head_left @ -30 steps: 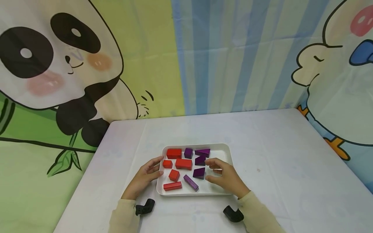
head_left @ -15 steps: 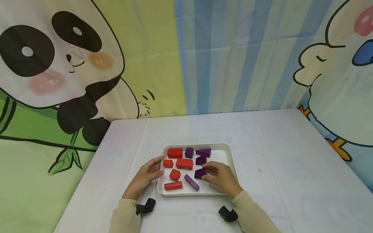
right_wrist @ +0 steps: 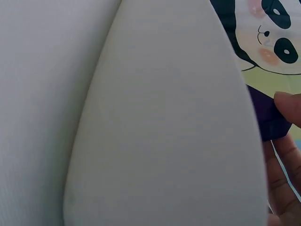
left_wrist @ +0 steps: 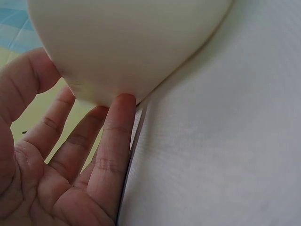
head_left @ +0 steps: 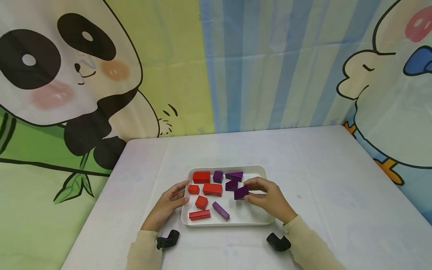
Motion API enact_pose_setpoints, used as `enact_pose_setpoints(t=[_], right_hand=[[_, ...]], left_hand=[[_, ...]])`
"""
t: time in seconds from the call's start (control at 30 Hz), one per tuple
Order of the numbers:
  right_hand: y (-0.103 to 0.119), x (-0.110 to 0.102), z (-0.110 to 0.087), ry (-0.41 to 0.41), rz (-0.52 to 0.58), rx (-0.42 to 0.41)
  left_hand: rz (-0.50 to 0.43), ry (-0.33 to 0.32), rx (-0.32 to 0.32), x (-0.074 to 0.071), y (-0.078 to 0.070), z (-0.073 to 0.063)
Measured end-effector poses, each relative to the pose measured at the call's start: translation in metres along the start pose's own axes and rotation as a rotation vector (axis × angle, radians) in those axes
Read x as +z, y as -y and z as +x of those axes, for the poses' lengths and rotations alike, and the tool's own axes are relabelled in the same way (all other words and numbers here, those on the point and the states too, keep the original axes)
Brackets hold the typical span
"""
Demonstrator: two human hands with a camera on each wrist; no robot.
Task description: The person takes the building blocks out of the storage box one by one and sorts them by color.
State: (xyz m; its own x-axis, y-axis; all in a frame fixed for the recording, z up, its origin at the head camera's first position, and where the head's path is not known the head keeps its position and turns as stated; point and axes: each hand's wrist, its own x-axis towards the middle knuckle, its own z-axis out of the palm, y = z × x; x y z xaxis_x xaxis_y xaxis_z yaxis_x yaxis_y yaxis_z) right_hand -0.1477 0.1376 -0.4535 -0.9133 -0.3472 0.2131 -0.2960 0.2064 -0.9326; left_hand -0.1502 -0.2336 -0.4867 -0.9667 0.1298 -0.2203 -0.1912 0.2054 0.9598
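Note:
My right hand (head_left: 271, 198) pinches a purple wedge-shaped block (head_left: 241, 192) between thumb and fingers, over the right part of the white tray (head_left: 251, 222). In the right wrist view the purple block (right_wrist: 270, 115) shows beyond the tray wall (right_wrist: 164, 117), between thumb and fingers. My left hand (head_left: 164, 205) rests at the tray's left side. Fingertips touch the outer wall (left_wrist: 127, 47) in the left wrist view, the thumb at its edge. Two more purple wedges (head_left: 231, 185) lie just behind the held one. A purple bar (head_left: 221, 210) lies near the tray's front.
Several red blocks (head_left: 212, 189) fill the left half of the tray, with a small purple block (head_left: 218, 177) beside them at the back. A white cloth covers the table (head_left: 310, 161). A printed cartoon curtain (head_left: 256, 63) hangs behind.
My right hand first came down to the front purple wedge and took hold of it. The wedge has since moved right and a little back with the hand. My left hand stays put.

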Motion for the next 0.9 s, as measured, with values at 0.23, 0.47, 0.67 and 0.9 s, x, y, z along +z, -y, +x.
enact_pose_setpoints(t=[0.23, 0.47, 0.67, 0.9], right_hand=[[0.002, -0.027, 0.003, -0.005, 0.057, 0.013], [-0.001, -0.063, 0.008, -0.043, -0.018, 0.071], [-0.002, -0.093, 0.011, -0.076, -0.08, 0.115], [-0.017, -0.122, 0.016, -0.079, -0.153, 0.194]], left_hand=[[0.003, 0.003, -0.009, -0.001, 0.0, -0.002], [-0.002, 0.015, -0.005, -0.001, -0.001, -0.002], [-0.005, 0.019, 0.001, -0.001, -0.001, -0.001], [-0.006, 0.024, 0.006, -0.001, -0.001, -0.001]])
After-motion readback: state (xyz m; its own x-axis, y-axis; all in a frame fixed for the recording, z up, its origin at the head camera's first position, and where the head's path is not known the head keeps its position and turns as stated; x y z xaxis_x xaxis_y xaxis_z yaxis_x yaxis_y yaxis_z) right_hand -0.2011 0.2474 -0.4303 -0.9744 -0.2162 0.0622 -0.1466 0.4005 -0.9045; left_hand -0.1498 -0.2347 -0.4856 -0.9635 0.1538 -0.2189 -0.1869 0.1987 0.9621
